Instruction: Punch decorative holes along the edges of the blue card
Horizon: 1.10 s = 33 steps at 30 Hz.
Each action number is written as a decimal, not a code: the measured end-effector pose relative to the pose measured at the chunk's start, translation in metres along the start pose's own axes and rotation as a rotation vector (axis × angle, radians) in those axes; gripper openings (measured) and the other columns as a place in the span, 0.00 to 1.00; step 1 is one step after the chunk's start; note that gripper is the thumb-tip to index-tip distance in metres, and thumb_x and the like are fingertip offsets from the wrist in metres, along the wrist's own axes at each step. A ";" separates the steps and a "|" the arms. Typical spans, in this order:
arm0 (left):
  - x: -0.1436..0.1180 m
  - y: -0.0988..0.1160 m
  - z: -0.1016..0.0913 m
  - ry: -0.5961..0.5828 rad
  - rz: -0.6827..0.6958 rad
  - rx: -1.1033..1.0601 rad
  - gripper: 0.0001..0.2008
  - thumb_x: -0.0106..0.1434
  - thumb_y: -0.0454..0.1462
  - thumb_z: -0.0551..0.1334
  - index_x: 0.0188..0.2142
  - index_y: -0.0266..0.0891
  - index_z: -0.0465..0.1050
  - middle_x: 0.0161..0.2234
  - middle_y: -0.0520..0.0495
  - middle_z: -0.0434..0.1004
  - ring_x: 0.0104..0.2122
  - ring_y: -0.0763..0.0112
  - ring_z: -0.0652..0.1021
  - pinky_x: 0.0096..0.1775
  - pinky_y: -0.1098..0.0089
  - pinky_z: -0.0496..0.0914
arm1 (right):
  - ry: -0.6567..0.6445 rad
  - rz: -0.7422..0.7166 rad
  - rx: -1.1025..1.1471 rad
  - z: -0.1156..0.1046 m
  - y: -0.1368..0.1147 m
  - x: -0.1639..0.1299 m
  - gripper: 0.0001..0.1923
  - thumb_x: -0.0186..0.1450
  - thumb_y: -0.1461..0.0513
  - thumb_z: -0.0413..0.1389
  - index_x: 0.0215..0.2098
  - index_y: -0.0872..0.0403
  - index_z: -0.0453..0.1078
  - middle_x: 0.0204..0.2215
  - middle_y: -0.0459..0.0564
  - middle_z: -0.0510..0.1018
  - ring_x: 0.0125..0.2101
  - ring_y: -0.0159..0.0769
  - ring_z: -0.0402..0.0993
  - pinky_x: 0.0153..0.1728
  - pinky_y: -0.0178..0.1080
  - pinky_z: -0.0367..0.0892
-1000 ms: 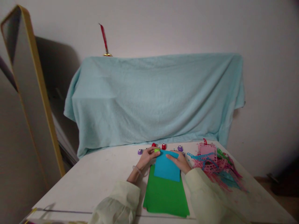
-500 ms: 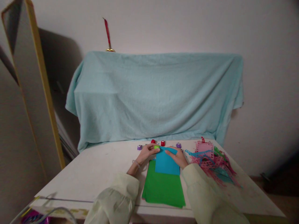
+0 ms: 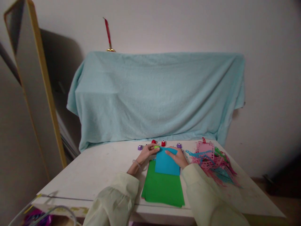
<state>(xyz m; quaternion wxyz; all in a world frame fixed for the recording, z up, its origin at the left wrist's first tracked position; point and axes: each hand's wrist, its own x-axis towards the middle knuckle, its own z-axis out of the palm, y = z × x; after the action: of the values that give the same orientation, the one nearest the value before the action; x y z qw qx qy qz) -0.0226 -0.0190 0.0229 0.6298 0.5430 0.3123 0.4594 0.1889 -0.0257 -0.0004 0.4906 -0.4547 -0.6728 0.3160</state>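
Note:
A blue paper sheet (image 3: 166, 164) lies on top of green paper sheets (image 3: 162, 188) on the white table (image 3: 98, 175). My left hand (image 3: 147, 152) grips a small green punch (image 3: 157, 146) at the blue sheet's far left corner. My right hand (image 3: 178, 157) rests flat on the blue sheet's right side, pressing it down. Both forearms wear pale yellow sleeves.
Small purple and red punches (image 3: 163, 143) sit in a row behind the hands. A heap of pink, blue and green punched paper strips (image 3: 211, 161) lies at the right. A light blue cloth (image 3: 155, 97) drapes something at the table's back. A gold-framed mirror (image 3: 30, 84) leans at left.
The camera view shifted slightly upward, so the table sits lower. Both hands stay on the blue sheet and punch with almost no movement.

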 end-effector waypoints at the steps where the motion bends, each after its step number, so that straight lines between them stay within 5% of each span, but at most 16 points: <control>1: 0.000 0.000 0.001 -0.002 0.002 0.003 0.23 0.49 0.46 0.72 0.40 0.34 0.75 0.35 0.41 0.77 0.34 0.64 0.77 0.37 0.69 0.68 | 0.009 0.004 -0.002 0.000 0.000 0.000 0.19 0.57 0.49 0.60 0.37 0.54 0.76 0.36 0.51 0.80 0.38 0.44 0.75 0.44 0.45 0.68; 22: 0.011 -0.019 -0.005 -0.053 0.218 0.220 0.17 0.57 0.48 0.65 0.38 0.37 0.73 0.32 0.48 0.70 0.33 0.69 0.70 0.35 0.72 0.63 | -0.037 -0.045 0.004 0.000 -0.003 0.000 0.18 0.58 0.49 0.58 0.37 0.54 0.77 0.36 0.51 0.81 0.38 0.43 0.75 0.45 0.44 0.67; 33: 0.013 -0.025 -0.003 -0.010 0.200 0.205 0.18 0.54 0.48 0.68 0.37 0.36 0.73 0.28 0.49 0.70 0.30 0.70 0.70 0.32 0.73 0.61 | -0.024 -0.027 0.037 0.000 -0.007 -0.001 0.17 0.58 0.50 0.59 0.36 0.55 0.76 0.35 0.52 0.80 0.38 0.44 0.75 0.44 0.43 0.67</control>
<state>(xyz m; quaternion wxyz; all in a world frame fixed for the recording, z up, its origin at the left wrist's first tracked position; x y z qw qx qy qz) -0.0140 -0.0055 -0.0010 0.5236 0.6352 0.2988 0.4829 0.1873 -0.0293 0.0052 0.4949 -0.4327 -0.6788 0.3272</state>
